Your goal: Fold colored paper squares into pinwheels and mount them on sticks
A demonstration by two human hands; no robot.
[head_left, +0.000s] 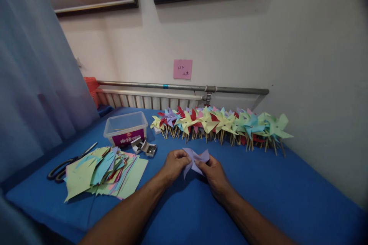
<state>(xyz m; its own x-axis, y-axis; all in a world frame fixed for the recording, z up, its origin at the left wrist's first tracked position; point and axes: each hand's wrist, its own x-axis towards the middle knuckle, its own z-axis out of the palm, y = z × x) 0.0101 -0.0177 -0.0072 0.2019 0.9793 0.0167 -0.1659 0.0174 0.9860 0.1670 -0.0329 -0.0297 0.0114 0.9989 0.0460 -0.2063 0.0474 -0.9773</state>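
Both of my hands hold a lilac paper pinwheel piece [194, 159] just above the blue table [273, 191]. My left hand [174, 165] pinches its left side. On the right side, my right hand [214, 174] grips it with thumb and fingers. The paper's flaps are folded toward the middle. Behind my hands runs a long row of finished pinwheels [221, 124] on wooden sticks, in yellow, green, red, purple and blue.
A pile of cut coloured paper [103, 172] lies at the left with black scissors [67, 162] beside it. A clear plastic tub [125, 127] and small open boxes of pins [144, 147] sit behind it. A radiator and metal pipe [184, 88] line the wall.
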